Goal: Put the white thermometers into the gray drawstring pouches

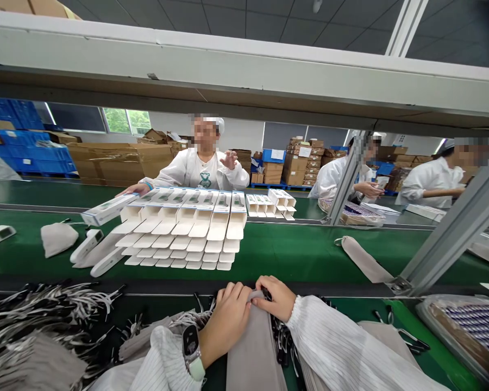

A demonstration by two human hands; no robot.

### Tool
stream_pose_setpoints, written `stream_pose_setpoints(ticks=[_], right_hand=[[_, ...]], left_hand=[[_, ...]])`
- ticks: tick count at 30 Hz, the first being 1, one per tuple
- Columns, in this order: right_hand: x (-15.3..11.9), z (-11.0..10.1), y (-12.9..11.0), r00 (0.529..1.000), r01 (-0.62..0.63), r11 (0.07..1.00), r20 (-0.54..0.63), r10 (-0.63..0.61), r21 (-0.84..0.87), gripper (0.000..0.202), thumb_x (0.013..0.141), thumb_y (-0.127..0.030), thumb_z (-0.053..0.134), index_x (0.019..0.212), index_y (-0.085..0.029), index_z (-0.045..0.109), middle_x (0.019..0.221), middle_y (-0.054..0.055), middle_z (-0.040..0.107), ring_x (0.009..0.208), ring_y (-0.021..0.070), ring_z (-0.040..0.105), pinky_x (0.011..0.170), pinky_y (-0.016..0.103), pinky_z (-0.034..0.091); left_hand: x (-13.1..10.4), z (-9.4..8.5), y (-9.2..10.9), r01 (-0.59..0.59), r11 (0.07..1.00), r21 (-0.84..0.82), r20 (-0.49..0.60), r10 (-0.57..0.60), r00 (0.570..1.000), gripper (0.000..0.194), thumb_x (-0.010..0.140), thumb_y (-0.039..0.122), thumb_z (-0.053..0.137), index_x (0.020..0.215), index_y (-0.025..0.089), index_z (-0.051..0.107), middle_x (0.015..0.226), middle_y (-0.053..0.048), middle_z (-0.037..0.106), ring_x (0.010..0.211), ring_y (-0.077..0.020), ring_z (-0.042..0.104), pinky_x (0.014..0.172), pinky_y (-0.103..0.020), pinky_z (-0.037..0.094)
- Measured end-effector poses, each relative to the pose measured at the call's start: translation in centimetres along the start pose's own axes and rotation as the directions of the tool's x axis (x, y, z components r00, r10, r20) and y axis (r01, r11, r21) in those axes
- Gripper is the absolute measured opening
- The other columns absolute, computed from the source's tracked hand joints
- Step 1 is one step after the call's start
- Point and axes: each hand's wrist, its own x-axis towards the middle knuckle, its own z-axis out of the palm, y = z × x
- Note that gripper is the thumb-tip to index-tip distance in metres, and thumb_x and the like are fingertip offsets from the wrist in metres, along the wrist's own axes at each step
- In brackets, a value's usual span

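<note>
My left hand (229, 317), with a watch on its wrist, has its fingers closed on the upper end of a grey drawstring pouch (252, 350). Facing it, my right hand (277, 298) pinches the same end, fingers bent over the fabric. The pouch lies lengthwise toward me, perhaps on top of others; I cannot tell. Black and white cords (283, 336) hang beside it under my right wrist. More grey pouches with tangled cords (44, 309) are heaped at the left, and a few lie under my right sleeve.
Stacked open white boxes (195, 222) stand on the green conveyor (293, 250), with white thermometer-like devices (106, 262) to their left. A metal post (452, 222) slants at right, near a bagged tray (464, 331). An overhead shelf (244, 70) crosses above; a co-worker (206, 163) sits opposite.
</note>
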Motion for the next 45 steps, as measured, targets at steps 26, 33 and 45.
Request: stream_pose_setpoints(ticks=[26, 33, 45], right_hand=[[0.18, 0.26, 0.04, 1.000, -0.003, 1.000, -0.010, 0.003, 0.002, 0.014, 0.070, -0.028, 0.053, 0.074, -0.019, 0.045, 0.073, 0.000, 0.051, 0.070, 0.0147, 0.044, 0.062, 0.025, 0.034], [0.16, 0.21, 0.09, 1.000, -0.002, 1.000, -0.013, 0.003, 0.010, 0.013, 0.070, -0.027, 0.053, 0.074, -0.019, 0.045, 0.073, 0.000, 0.051, 0.071, 0.0150, 0.044, 0.063, 0.025, 0.034], [0.08, 0.18, -0.01, 1.000, -0.001, 1.000, -0.023, 0.002, 0.019, 0.011, 0.070, -0.026, 0.054, 0.073, -0.019, 0.046, 0.073, 0.000, 0.051, 0.071, 0.0146, 0.045, 0.063, 0.025, 0.035]], left_hand=[[-0.19, -0.52, 0.09, 0.008, 1.000, 0.017, 0.020, -0.008, 1.000, 0.020, 0.085, 0.016, 0.028, 0.094, 0.021, 0.044, 0.093, -0.002, 0.046, 0.088, -0.0176, 0.039, 0.074, -0.031, 0.034], [-0.20, -0.63, 0.25, 0.004, 1.000, 0.012, 0.017, -0.005, 1.000, 0.020, 0.085, 0.016, 0.028, 0.094, 0.022, 0.044, 0.093, -0.002, 0.046, 0.087, -0.0176, 0.040, 0.074, -0.031, 0.034], [-0.21, -0.47, 0.22, 0.001, 1.000, -0.006, 0.010, -0.001, 1.000, 0.019, 0.085, 0.015, 0.028, 0.094, 0.022, 0.044, 0.092, -0.001, 0.045, 0.087, -0.0173, 0.040, 0.074, -0.030, 0.034]])
